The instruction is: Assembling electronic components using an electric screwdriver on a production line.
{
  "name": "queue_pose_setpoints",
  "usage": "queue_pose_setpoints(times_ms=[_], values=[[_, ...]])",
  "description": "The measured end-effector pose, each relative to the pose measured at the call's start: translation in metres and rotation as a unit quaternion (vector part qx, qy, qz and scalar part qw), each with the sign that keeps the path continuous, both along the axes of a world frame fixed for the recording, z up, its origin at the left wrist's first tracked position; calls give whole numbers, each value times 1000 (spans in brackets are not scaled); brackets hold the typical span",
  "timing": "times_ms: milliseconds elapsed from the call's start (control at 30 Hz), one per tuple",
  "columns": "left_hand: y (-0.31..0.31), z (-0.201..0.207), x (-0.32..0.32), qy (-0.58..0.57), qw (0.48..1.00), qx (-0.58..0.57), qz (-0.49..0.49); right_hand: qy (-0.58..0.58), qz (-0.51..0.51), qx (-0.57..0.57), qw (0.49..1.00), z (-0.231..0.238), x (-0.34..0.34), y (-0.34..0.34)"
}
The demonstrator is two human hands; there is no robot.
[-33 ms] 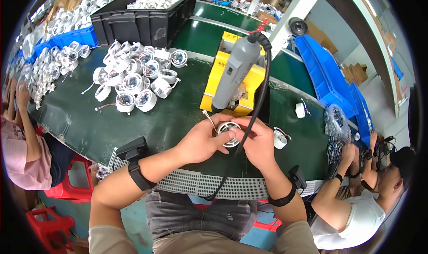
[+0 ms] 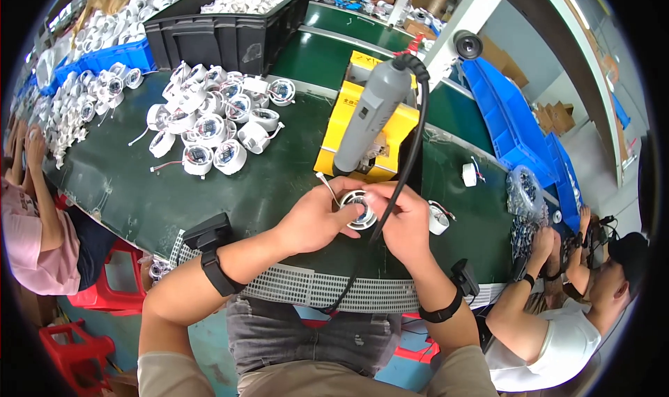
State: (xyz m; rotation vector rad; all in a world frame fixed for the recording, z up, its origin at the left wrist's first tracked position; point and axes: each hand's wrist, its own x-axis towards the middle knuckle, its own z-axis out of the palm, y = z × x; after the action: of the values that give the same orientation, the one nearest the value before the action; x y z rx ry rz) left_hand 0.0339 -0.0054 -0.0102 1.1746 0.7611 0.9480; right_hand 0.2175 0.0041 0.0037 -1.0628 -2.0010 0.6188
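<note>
Where the tabletop [image 2: 125,188] meets the person's lap, its near edge is fitted with a grey perforated strip [image 2: 313,285], and both forearms cross it. The round white part [image 2: 363,220] is held just inside that edge, in front of the yellow stand [image 2: 341,124]. The left hand [image 2: 313,219] grips it, thumb over its face; the right hand [image 2: 406,223] has its fingers closed narrowly on the right side. Bare green surface runs from the left hand to the pile of white cups [image 2: 209,125]. On the right, room is narrower: a black cord [image 2: 421,111] hangs across the right hand, and one cup [image 2: 438,220] sits just beside it. Count: one part in hand, two loose cups at right, the second [image 2: 470,174] farther back; over a dozen in the pile, overlapping, exact number undeterminable. One grey power screwdriver [image 2: 373,111] leans at the stand; one black crate [image 2: 202,45] stands behind the pile. Markings: dark printed characters on the stand; small lettering on the screwdriver, too fine to read.
</note>
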Motion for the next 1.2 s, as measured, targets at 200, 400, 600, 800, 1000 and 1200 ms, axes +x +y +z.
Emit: queue_pose_setpoints(times_ms=[200, 400, 600, 800, 1000, 1200], values=[[3, -13, 0, 14, 998, -64, 20, 129, -43, 78, 988, 33, -63, 21], [10, -13, -7, 20, 991, -122, 48, 374, -8, 89, 923, 44, -81, 41], [11, -5, -6, 35, 987, -149, 43, 420, -105, 110, 895, 62, -77, 65], [12, -6, -8, 32, 987, -149, 45, 420, -110, 108, 894, 58, -85, 71], [12, -7, -7, 31, 987, -149, 46, 394, -115, 110, 905, 55, -84, 73], [14, -8, -7, 36, 986, -149, 64, 378, -88, 80, 918, 53, -82, 55]])
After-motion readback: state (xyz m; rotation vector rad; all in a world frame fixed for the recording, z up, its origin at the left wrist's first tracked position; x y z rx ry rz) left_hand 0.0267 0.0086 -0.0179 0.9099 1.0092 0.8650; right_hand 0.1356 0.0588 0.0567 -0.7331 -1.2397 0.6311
